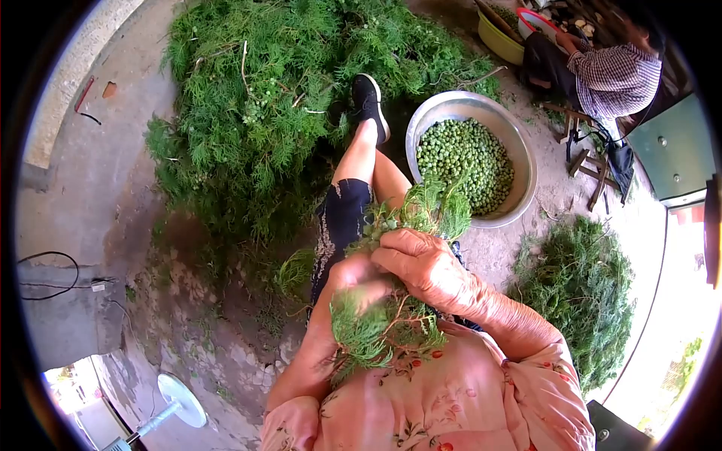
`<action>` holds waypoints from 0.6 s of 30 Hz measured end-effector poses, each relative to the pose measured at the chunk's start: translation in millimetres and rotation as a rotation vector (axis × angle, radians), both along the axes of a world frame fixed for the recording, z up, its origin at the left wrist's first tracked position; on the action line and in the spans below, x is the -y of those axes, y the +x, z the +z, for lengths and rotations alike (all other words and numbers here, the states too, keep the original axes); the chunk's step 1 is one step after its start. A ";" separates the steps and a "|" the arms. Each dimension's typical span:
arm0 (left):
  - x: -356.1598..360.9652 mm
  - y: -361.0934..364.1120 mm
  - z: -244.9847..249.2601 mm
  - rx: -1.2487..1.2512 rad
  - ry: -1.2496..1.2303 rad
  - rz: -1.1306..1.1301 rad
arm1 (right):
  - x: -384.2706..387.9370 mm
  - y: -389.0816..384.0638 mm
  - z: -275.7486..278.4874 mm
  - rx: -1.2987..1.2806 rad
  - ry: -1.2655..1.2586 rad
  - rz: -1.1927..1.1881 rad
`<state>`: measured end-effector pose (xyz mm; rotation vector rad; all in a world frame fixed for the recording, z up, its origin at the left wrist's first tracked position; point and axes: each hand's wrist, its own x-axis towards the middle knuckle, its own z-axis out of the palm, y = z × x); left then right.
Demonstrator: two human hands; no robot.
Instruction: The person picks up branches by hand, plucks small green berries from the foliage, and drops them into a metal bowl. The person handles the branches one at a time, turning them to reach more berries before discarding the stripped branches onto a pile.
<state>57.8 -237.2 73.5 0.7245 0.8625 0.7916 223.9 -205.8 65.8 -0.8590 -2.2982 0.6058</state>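
Over my lap, I hold a leafy green conifer sprig (432,204) with a small cluster of green cones (385,223) near my fingers. My right hand (421,259) is closed at the sprig, its thumb and fingers pressed together by the cones. My left hand (359,279) meets it from the left, closed around the sprig, partly smeared by motion. The sprig's lower foliage (368,331) hangs below my hands against my shirt. Just beyond my right hand stands a wide metal basin (520,184) holding many loose green cones (466,161).
A large heap of conifer branches (256,113) lies ahead and left, with a smaller pile (579,293) at right. Another person (613,75) sits at upper right beside a yellow basin (500,39). A wooden stool (590,169) and a fan (180,400) stand nearby.
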 end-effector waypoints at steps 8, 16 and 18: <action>3.5 5.3 -31.0 -0.313 0.230 0.191 | -0.5 -5.6 6.0 -0.058 -0.242 -0.045; 5.9 -2.1 -48.9 -0.251 0.146 0.295 | -4.0 -7.3 -2.3 -0.656 -0.771 -0.235; 4.2 -3.8 -42.5 -0.254 0.045 0.294 | -6.5 -0.9 -1.3 -0.940 -1.000 -0.234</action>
